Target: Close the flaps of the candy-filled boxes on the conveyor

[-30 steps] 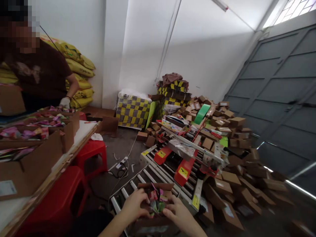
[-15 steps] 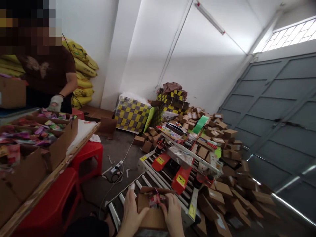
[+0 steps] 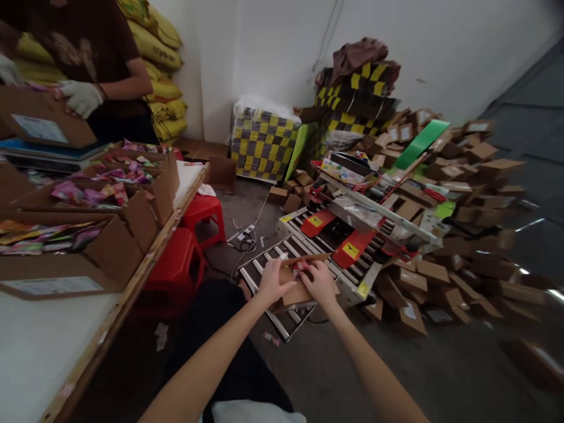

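Observation:
A small brown cardboard box (image 3: 296,292) with colourful packets inside rests on the near end of a roller conveyor (image 3: 264,267). My left hand (image 3: 272,281) presses on the box's left flap, fingers curled over it. My right hand (image 3: 321,283) lies on the right flap, fingers bent on the cardboard. Both arms reach forward from the bottom of the view. Beyond the box stands a sealing machine (image 3: 352,235) with red guards and yellow labels.
A long table (image 3: 39,346) at left carries open cartons of bright packets (image 3: 88,194). Red stools (image 3: 180,264) stand under its edge. A gloved person (image 3: 81,97) handles a carton at far left. A heap of small brown boxes (image 3: 445,194) fills the right. Yellow sacks and checkered bundles (image 3: 264,144) line the wall.
The camera has tilted down, so the box and my hands sit higher in view with both arms showing. My hands have shifted on top of the flaps. The gloved person has lifted a carton.

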`<state>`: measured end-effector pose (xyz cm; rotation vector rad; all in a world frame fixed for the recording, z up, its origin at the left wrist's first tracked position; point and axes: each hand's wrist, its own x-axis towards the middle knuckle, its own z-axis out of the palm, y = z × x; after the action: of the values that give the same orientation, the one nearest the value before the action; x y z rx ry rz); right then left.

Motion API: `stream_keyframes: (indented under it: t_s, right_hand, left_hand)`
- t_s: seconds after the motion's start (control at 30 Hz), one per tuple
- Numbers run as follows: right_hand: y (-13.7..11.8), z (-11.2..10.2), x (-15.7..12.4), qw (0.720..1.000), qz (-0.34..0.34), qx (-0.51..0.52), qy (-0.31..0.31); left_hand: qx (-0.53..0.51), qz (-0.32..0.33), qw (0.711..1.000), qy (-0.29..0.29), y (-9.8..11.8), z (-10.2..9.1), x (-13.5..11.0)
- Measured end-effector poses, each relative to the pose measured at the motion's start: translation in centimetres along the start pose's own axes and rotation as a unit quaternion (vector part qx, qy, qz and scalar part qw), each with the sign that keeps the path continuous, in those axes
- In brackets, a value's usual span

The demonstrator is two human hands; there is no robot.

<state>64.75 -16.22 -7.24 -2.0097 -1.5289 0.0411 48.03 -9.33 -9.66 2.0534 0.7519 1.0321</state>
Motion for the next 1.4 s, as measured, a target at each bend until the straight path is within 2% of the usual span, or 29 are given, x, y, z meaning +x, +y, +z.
stream_keyframes:
  t_s: [0.1, 0.17, 0.27, 0.37, 0.47, 0.53, 0.6, 0.7, 0.77, 0.9, 1.03, 1.13, 1.23, 1.3, 1.37, 1.4]
  right_hand:
    - [-0.3, 0.0, -1.3, 0.993, 0.003, -0.009, 0.115]
    - [-1.0, 0.3, -2.5, 0.989, -0.039, -0.021, 0.141]
    - [-2.2, 1.3, -4.7, 0.993, -0.099, -0.046, 0.051]
    - [-2.6, 2.2, -5.9, 0.993, -0.087, -0.078, -0.017]
    - [-1.5, 1.9, -4.6, 0.991, -0.095, -0.070, -0.063]
    - [-0.4, 1.4, -3.0, 0.990, -0.110, -0.015, -0.082]
    - [0.3, 1.1, -1.7, 0.994, -0.090, 0.050, -0.025]
    - [0.3, 0.9, -1.0, 0.988, 0.000, 0.085, 0.130]
    - [0.1, 0.6, -0.8, 0.985, 0.038, 0.077, 0.148]
    - [0.9, -0.7, 1.3, 0.995, 0.063, 0.057, 0.043]
    - [2.0, -1.2, 4.5, 0.992, 0.118, 0.004, -0.053]
    - [1.9, -0.6, 6.1, 0.981, 0.176, -0.038, -0.080]
    - [2.0, -0.6, 6.6, 0.975, 0.201, -0.037, -0.091]
    - [2.4, -1.1, 6.3, 0.976, 0.194, -0.006, -0.101]
    - [2.6, -1.7, 5.1, 0.976, 0.180, 0.037, -0.115]
    - [2.4, -1.9, 4.0, 0.978, 0.171, 0.068, -0.096]
  left_hand:
    - [0.013, 0.041, 0.999, 0.000, 0.5, -0.4, -0.4]
    - [0.021, 0.065, 0.998, -0.005, 0.7, -0.6, -0.5]
    - [0.053, 0.073, 0.996, -0.019, 0.7, -0.7, -0.4]
    - [0.077, 0.060, 0.995, -0.011, 0.9, -0.5, -0.4]
    - [0.085, 0.029, 0.996, 0.005, 1.5, 0.0, -0.4]
    - [0.094, 0.004, 0.996, 0.006, 1.9, 0.4, -0.4]
    - [0.095, -0.034, 0.995, 0.011, 2.1, 0.7, -0.3]
    - [0.040, -0.088, 0.995, -0.004, 1.7, 0.9, 0.1]
    - [-0.022, -0.099, 0.994, -0.036, 1.2, 0.8, 0.4]
    - [-0.140, -0.095, 0.984, -0.062, 0.2, 0.2, 1.5]
    - [-0.199, -0.173, 0.959, -0.100, -0.6, 0.3, 4.3]
    - [-0.199, -0.216, 0.945, -0.143, -1.0, 1.1, 6.4]
    - [-0.248, -0.270, 0.905, -0.214, -1.3, 2.1, 7.7]
    - [-0.275, -0.280, 0.881, -0.265, -1.4, 2.5, 8.1]
    - [-0.277, -0.261, 0.878, -0.291, -1.5, 2.7, 8.1]
    - [-0.270, -0.254, 0.881, -0.294, -1.5, 2.8, 8.0]
